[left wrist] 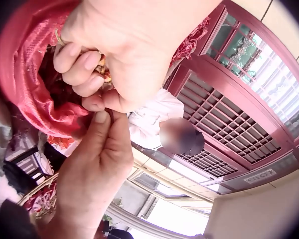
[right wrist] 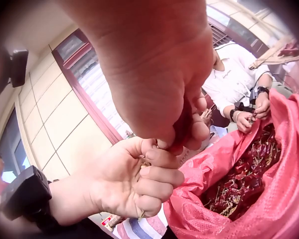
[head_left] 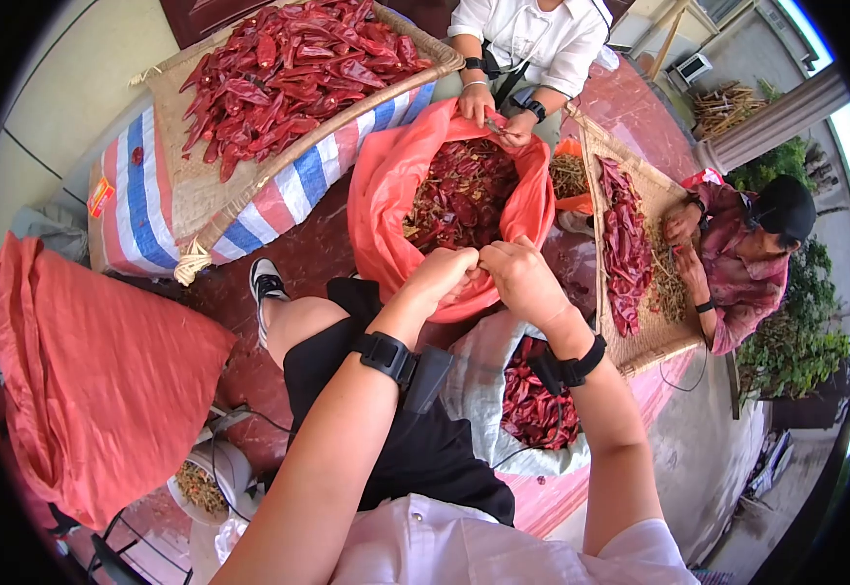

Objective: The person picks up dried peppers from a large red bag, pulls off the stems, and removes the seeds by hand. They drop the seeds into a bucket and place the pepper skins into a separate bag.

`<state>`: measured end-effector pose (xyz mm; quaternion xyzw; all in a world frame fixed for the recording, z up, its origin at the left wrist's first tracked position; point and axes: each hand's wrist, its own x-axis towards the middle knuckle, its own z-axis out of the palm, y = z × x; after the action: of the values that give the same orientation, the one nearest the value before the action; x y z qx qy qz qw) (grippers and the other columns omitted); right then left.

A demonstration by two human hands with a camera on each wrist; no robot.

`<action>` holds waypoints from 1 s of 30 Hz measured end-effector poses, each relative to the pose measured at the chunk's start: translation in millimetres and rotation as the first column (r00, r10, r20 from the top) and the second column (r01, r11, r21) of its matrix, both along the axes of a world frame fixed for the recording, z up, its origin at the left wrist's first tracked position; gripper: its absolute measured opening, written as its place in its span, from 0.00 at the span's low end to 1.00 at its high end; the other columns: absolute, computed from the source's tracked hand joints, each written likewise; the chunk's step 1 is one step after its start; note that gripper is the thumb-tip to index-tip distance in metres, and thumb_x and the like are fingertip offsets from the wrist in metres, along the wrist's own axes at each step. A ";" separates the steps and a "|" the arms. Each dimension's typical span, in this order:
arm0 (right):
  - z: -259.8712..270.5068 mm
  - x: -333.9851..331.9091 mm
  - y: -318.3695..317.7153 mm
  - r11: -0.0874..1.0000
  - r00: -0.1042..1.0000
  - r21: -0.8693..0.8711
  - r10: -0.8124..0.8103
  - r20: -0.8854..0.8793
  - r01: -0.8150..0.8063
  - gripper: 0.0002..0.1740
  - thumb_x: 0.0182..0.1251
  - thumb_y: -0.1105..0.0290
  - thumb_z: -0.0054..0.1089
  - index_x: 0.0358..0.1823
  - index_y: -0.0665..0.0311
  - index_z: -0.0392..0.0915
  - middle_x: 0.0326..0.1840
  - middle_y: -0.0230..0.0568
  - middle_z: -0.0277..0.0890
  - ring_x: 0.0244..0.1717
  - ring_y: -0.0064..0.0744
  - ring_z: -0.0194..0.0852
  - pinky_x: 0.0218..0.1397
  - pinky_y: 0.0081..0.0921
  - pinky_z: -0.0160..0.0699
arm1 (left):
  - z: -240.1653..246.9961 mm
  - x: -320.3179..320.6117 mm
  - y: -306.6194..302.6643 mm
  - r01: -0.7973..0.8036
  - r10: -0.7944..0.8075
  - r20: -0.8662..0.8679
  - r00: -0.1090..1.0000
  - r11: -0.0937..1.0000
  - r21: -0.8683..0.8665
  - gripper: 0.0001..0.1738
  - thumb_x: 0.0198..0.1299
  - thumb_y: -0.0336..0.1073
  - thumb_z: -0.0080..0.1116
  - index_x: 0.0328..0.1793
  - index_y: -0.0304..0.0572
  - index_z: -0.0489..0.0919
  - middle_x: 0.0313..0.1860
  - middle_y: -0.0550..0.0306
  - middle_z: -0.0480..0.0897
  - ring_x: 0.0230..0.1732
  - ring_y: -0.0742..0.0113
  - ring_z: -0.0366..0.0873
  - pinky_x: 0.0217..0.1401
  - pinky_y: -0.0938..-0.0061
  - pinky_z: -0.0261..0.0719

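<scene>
Over the near rim of an open red woven sack, my two hands meet fingertip to fingertip. My right hand grips a dried red chili, mostly covered by its fingers in the right wrist view. The left hand has its fingers curled around yellowish chili stems, and its thumb and forefinger pinch at the chili's end. A thin stem pokes out below its little finger in the right wrist view. Inside the sack lie dark red chilies mixed with stems.
A mat heaped with chilies stands at the back left. Across the sack a person in white works with both hands. At right, another person leans over a woven tray. A pale sack of chilies and stem bucket flank my legs.
</scene>
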<state>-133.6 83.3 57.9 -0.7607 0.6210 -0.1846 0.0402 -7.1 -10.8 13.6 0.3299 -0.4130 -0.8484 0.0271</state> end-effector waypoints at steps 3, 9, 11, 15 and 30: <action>7.1 3.2 -3.5 0.993 0.987 0.008 -0.116 0.110 0.116 0.02 0.53 0.79 0.48 0.28 0.66 0.70 0.25 0.44 0.71 0.32 0.44 0.72 0.37 0.34 0.66 | -3.3 -0.8 -3.9 -0.026 0.025 -0.037 0.999 1.000 -0.015 0.11 0.51 0.39 0.47 0.22 0.42 0.71 0.11 0.73 0.58 0.11 0.82 0.48 0.14 0.81 0.43; 4.4 6.5 -2.9 0.980 0.919 0.096 -0.199 0.341 0.176 0.04 0.57 0.79 0.48 0.33 0.69 0.71 0.27 0.51 0.71 0.30 0.53 0.71 0.33 0.34 0.71 | -3.0 2.0 -0.4 -0.092 0.080 -0.099 0.992 0.989 -0.117 0.11 0.52 0.38 0.48 0.21 0.42 0.72 0.11 0.73 0.59 0.11 0.82 0.49 0.15 0.82 0.43; 7.9 6.7 -1.9 0.944 0.847 0.258 -0.305 0.435 0.207 0.04 0.60 0.77 0.49 0.35 0.69 0.71 0.26 0.52 0.70 0.28 0.49 0.71 0.33 0.31 0.70 | -2.8 3.6 0.0 -0.111 0.094 -0.120 0.988 0.984 -0.140 0.11 0.52 0.37 0.48 0.20 0.42 0.72 0.12 0.73 0.59 0.11 0.82 0.49 0.15 0.82 0.43; 2.8 3.9 -0.8 0.933 0.802 0.298 -0.332 0.497 0.202 0.05 0.64 0.75 0.48 0.34 0.69 0.72 0.21 0.45 0.69 0.24 0.36 0.70 0.31 0.27 0.69 | 0.5 4.2 0.5 -0.107 0.074 -0.154 0.985 0.969 -0.223 0.11 0.53 0.36 0.47 0.20 0.43 0.72 0.12 0.73 0.59 0.12 0.84 0.50 0.15 0.82 0.43; -14.8 2.3 10.7 0.926 0.214 0.378 -0.369 0.905 -0.001 0.11 0.70 0.65 0.44 0.42 0.65 0.70 0.36 0.31 0.73 0.34 0.23 0.72 0.42 0.21 0.73 | -5.5 -1.3 -4.2 -0.088 0.167 -0.396 0.903 0.974 0.209 0.19 0.61 0.43 0.45 0.16 0.50 0.62 0.11 0.70 0.59 0.09 0.83 0.50 0.13 0.86 0.46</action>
<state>-131.3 94.1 43.1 -0.3875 0.5693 -0.5206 0.5047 -8.4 -15.0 8.1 0.1717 -0.2945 -0.9299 0.1380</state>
